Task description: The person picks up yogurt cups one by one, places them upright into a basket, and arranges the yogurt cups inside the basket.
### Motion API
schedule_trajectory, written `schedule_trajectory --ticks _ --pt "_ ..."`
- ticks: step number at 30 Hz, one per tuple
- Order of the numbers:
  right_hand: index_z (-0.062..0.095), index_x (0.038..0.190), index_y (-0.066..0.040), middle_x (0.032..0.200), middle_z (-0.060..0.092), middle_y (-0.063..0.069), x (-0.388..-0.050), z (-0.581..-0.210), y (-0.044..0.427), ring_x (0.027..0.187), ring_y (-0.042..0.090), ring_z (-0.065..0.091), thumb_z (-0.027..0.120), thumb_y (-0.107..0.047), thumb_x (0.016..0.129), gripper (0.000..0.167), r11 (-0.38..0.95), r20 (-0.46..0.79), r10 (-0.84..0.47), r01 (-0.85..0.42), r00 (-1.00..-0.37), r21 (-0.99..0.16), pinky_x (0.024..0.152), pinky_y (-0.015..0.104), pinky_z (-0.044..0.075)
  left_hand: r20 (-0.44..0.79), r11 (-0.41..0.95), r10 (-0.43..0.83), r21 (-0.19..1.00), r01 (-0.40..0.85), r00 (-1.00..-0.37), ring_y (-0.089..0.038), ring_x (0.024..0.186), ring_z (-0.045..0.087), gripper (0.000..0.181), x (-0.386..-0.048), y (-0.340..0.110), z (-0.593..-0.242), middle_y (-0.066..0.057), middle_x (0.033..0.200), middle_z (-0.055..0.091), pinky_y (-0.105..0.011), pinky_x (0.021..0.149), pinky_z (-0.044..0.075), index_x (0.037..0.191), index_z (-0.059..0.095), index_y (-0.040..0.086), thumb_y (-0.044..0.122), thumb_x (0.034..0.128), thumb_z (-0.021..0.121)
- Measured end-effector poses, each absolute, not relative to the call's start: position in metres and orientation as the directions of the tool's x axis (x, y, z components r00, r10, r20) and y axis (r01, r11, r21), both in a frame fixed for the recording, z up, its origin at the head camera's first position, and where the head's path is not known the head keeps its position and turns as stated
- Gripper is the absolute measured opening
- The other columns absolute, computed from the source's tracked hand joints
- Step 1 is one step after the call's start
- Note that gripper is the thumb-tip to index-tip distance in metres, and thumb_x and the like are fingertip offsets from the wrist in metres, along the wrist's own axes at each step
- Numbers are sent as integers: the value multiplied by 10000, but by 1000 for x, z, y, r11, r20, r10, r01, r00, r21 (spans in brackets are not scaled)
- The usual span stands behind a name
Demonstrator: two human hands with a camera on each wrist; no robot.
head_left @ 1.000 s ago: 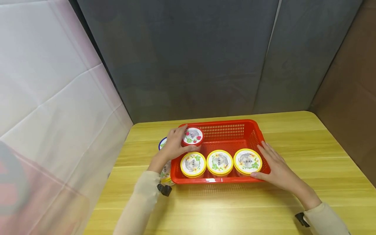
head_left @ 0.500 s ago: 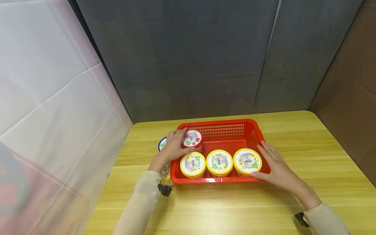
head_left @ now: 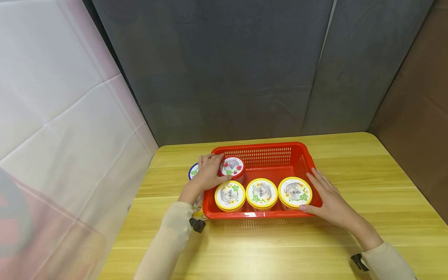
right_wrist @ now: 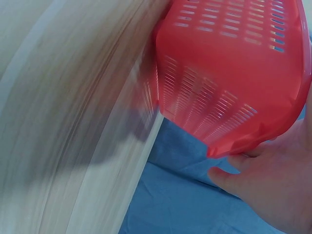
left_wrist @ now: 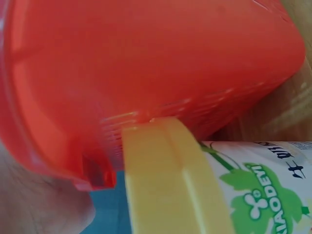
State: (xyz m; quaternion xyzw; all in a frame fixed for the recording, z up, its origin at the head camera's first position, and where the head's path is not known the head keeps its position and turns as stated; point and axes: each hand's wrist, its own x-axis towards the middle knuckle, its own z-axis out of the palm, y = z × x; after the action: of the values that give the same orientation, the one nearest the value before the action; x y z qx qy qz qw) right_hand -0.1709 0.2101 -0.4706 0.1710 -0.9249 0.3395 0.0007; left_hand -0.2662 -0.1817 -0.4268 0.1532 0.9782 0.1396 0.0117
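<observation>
A red plastic basket (head_left: 269, 214) stands on the table. Along its front side sit three yellow-lidded tubs: a left one (head_left: 230, 195), a middle one (head_left: 261, 193) and a right one (head_left: 295, 192). Behind the left one is a red-lidded tub (head_left: 232, 166) with berries on its lid. My left hand (head_left: 208, 173) reaches over the basket's left rim, its thumb and extended fingers at the near side of the red lid. My right hand (head_left: 327, 200) rests at the right front corner, fingers fairly straight along the rim and thumb near the right tub; its fingertips are partly hidden in the right wrist view.
Outside the basket's left wall, partly under my left arm, are a blue-rimmed tub (head_left: 193, 171) and another yellow-lidded tub (left_wrist: 170, 180). A grey partition (head_left: 227, 77) rises behind the table (head_left: 367, 175), with a white sheet (head_left: 70, 116) on the left.
The red-lidded tub has settled lower in the basket and shifted slightly right, away from my left fingers. My right hand and the basket have hardly moved.
</observation>
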Motion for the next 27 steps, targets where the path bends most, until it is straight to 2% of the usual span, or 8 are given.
schedule_trajectory --ticks 10,20,27 --pt "197 1583 -93 1682 77 144 -170 -472 210 1542 407 65 778 -550 775 1095 714 113 -317 -315 -942 -625 1098 779 170 49 912 279 299 280 -959 -370 1475 212 894 -258 -190 -416 -166 1558 379 -618 1242 20 1541 294 75 452 855 726" --pt "194 1584 -91 1682 70 145 -171 -472 210 1538 417 69 780 -541 778 1094 708 121 -321 -323 -939 -629 1097 777 170 92 899 220 366 239 -971 -406 1475 165 863 -233 -233 -412 -187 1573 338 -645 1217 -29 1534 296 44 422 879 712" --pt "195 1584 -91 1682 70 145 -171 -472 211 1535 425 74 782 -539 777 1093 708 126 -321 -326 -939 -626 1095 777 175 94 917 201 332 221 -975 -438 1432 206 862 -207 -261 -422 -214 1547 363 -671 1188 34 1520 318 24 420 873 726"
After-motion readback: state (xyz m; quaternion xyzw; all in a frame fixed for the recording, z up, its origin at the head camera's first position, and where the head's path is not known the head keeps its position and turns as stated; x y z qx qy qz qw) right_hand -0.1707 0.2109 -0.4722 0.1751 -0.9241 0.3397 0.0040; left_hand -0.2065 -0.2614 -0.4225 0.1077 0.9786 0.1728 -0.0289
